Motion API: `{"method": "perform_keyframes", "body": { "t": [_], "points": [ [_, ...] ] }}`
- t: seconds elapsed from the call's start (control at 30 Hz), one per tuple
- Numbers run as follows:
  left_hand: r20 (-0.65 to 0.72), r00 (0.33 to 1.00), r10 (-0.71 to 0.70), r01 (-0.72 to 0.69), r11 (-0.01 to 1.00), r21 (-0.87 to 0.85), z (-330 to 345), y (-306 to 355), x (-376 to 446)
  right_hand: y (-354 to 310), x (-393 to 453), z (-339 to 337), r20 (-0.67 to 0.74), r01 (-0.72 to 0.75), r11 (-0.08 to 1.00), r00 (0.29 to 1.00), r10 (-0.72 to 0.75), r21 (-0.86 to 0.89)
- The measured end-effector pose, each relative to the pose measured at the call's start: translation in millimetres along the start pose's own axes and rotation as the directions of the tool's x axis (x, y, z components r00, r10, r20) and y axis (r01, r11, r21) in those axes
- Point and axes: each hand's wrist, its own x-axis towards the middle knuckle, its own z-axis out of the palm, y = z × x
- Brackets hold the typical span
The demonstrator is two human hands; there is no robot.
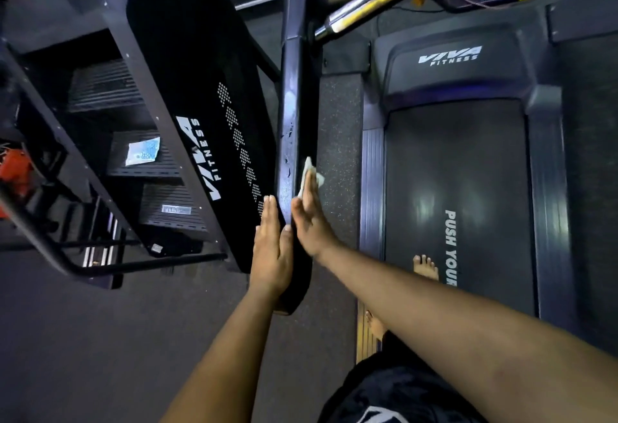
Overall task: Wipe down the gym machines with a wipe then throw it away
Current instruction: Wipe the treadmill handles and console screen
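A dark speckled gym floor (pixel 337 141) runs between a black Viva Fitness stair-climbing machine (pixel 187 94) and a treadmill (pixel 454 168), with the treadmill's long dark handrail (pixel 296 115) reaching down the middle of the view. The left hand (pixel 271 248) lies flat with straight fingers against the handrail's left side near its lower end, while the right hand (pixel 309 222), fingers also straight, presses a white wipe (pixel 309 173) against the handrail's right side, just beyond the left hand. On the treadmill belt to the right of the handrail stands a bare foot (pixel 425 267).
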Motion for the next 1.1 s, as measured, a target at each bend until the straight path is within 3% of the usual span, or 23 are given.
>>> {"method": "perform_keyframes", "body": {
  "t": [0.1, 0.27, 0.5, 0.63, 0.77, 0.87, 0.97, 1.03, 1.1],
  "points": [
    [-0.024, 1.000, -0.010, 0.012, 0.998, 0.060, 2, 14, 20, -6, 21, -20, 0.069, -0.093, 0.994, 0.994, 0.089, 0.051],
    [-0.013, 1.000, 0.003, -0.002, 0.994, 0.105, 0, 17, 29, -7, -18, -9, 0.201, -0.052, 0.993, 0.979, 0.030, 0.105],
    [-0.015, 1.000, -0.021, 0.024, 0.985, 0.169, 3, 19, 31, -30, 80, -33, 0.033, -0.014, 0.999, 0.999, 0.015, -0.050],
    [-0.007, 1.000, -0.020, 0.020, 0.985, 0.172, 2, 15, 28, -11, 42, -28, 0.131, 0.225, 0.966, 0.969, -0.208, -0.129],
    [0.011, 1.000, -0.005, 0.003, 0.987, 0.160, 1, 14, 33, 2, 12, -23, 0.242, 0.272, 0.947, 0.943, -0.228, -0.171],
    [0.005, 1.000, -0.002, 0.001, 0.986, 0.168, 3, 14, 32, -9, 56, -43, 0.302, 0.425, 0.780, 0.901, -0.313, -0.460],
    [-0.002, 1.000, -0.008, 0.008, 0.986, 0.168, 4, 15, 30, -35, 93, -70, 0.447, 0.524, 0.426, 0.851, -0.274, -0.737],
    [-0.001, 1.000, -0.006, 0.006, 0.986, 0.166, 4, 15, 30, -45, 94, -79, 0.522, 0.564, 0.289, 0.826, -0.214, -0.774],
    [-0.002, 1.000, 0.006, -0.005, 0.987, 0.159, 2, 13, 31, -42, 78, -81, 0.609, 0.638, 0.258, 0.770, -0.192, -0.725]
  ]
}}
